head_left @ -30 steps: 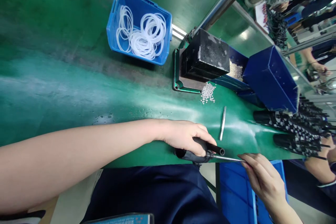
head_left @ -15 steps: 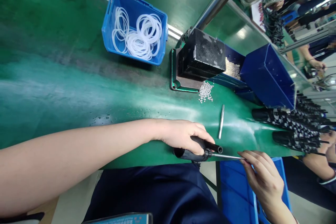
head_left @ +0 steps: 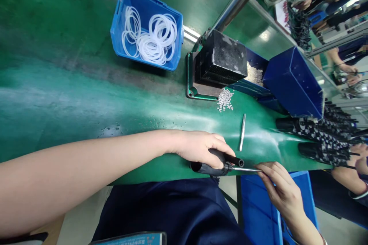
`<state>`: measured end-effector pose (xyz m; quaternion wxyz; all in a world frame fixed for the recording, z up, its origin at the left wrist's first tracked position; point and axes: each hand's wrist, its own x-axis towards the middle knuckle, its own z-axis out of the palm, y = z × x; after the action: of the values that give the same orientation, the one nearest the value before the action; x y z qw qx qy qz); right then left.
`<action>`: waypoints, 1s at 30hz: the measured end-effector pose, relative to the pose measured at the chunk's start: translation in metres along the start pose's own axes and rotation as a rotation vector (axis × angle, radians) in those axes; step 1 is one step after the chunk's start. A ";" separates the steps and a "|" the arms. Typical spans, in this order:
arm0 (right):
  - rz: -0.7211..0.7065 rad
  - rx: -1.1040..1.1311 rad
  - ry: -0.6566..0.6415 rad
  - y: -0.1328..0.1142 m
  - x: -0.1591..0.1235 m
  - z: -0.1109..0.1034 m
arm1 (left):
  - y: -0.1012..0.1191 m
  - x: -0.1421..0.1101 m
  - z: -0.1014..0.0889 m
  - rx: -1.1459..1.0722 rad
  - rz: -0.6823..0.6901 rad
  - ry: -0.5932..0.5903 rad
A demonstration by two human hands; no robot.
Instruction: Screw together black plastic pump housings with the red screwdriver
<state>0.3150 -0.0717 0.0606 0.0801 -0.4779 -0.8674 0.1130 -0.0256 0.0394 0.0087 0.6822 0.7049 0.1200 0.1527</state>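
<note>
My left hand (head_left: 201,148) is closed over a black tubular part (head_left: 202,168) at the front edge of the green table. The part has a wide open end to the left and a thinner black tube (head_left: 237,161) pointing right. A slim metal rod (head_left: 245,169) sticks out of its right side. To the right, my right hand (head_left: 283,187) pinches the rod's far end between thumb and fingers. Tweezers (head_left: 242,132) lie on the table just beyond the part. How the rod is seated inside the part is hidden.
A blue bin (head_left: 115,32) holds white rings. Small metal nuts (head_left: 225,99) lie beside a black block (head_left: 227,55) on a stand with a metal pole (head_left: 238,0). Blue boxes (head_left: 290,84) and black parts (head_left: 324,134) stand right, near a co-worker's hand. A blue crate (head_left: 255,199) sits below the edge.
My right hand has shifted a little left, closer to the black part, and less of the rod shows between my hands. The left hand stays in place.
</note>
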 end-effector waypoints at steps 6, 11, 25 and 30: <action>-0.021 0.001 -0.036 0.001 0.000 -0.003 | -0.001 0.000 0.000 0.011 0.013 -0.007; 0.033 -0.133 0.039 0.027 -0.007 -0.020 | 0.003 -0.003 0.000 0.018 0.012 -0.025; 0.417 -0.196 0.277 0.037 0.069 0.024 | 0.026 -0.012 0.004 0.155 -0.072 -0.048; 0.531 0.066 0.269 0.009 0.096 0.048 | 0.033 -0.009 0.016 0.001 -0.096 0.235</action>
<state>0.2596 0.0084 0.0146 0.1773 -0.6960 -0.6894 0.0938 -0.0293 0.0200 0.0405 0.6698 0.6758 0.2326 0.2014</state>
